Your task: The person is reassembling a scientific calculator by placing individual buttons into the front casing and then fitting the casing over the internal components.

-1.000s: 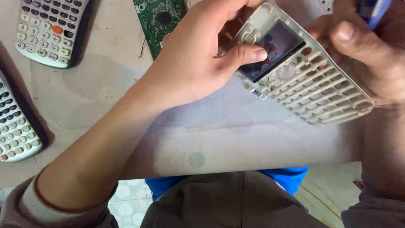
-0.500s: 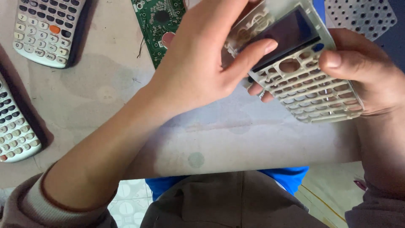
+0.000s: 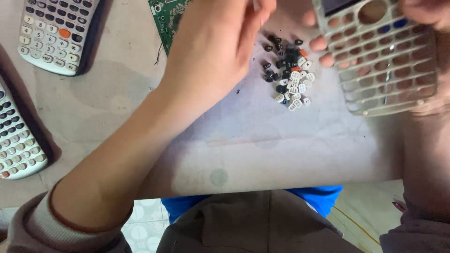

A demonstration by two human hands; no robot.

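Both hands raised, right hand (image 3: 422,56) gripping faceplate (image 3: 384,61)

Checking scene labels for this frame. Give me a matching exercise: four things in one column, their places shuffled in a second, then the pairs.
Things:
1. pile of small black and white loose plastic keys
2. green printed circuit board
3. pale grey empty calculator front shell with rows of key holes
4. grey calculator with an orange key

Places:
A. top left corner of the table
B. held in the right hand
C. on the table between the two hands
D. at the top edge, partly behind the left hand

Pairs: 1-C, 2-D, 3-B, 4-A
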